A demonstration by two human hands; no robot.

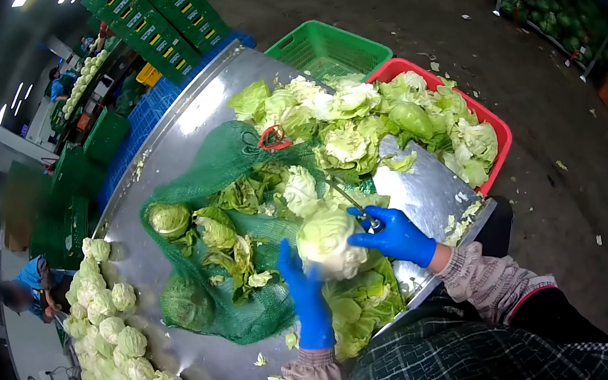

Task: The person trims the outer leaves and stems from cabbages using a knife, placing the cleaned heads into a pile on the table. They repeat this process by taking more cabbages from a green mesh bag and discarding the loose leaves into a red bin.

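A pale trimmed cabbage [328, 243] is between my two blue-gloved hands, over the near edge of the metal table. My left hand [307, 297] is upright at the cabbage's left side, fingers extended and slightly blurred. In my right hand [397, 237] is a knife [349, 197], its blade pointing up and to the left, while the fingertips touch the cabbage's right side. Left of the hands, a green mesh bag [195, 177] lies open on the table with cabbages and loose leaves in it. More green leaves [362, 306] lie below the cabbage.
Many trimmed cabbages [119, 350] are piled on the metal table [218, 378] at left. A red crate [500, 133] full of leaves and a green crate [329, 47] stand beyond the right edge. Stacked green crates [152, 31] rise behind. A co-worker [39, 284] is at far left.
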